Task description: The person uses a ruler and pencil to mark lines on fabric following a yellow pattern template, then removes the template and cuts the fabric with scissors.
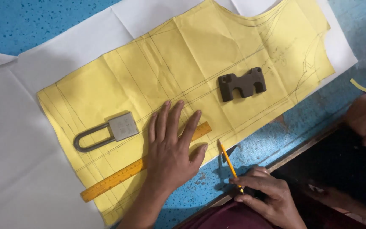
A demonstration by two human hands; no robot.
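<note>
Ruler [145,163] lies along the lower edge of the yellow pattern paper [183,55], pinned flat under your open left hand [172,148]. Your right hand [261,193] grips a pencil [229,163] off the paper's edge, tip raised. Many lines already cross the paper; a padlock [109,131] and dark weight [242,84] hold it on the worktop [30,21].

This looks like a tailoring or pattern-cutting workshop. A creased yellow paper pattern [183,80] marked with drafted seam lines lies over white sheets [30,140] on a worn blue worktable [259,148], weighted by a padlock [106,131] and a metal block [242,84], beside an orange ruler [115,178].
</note>
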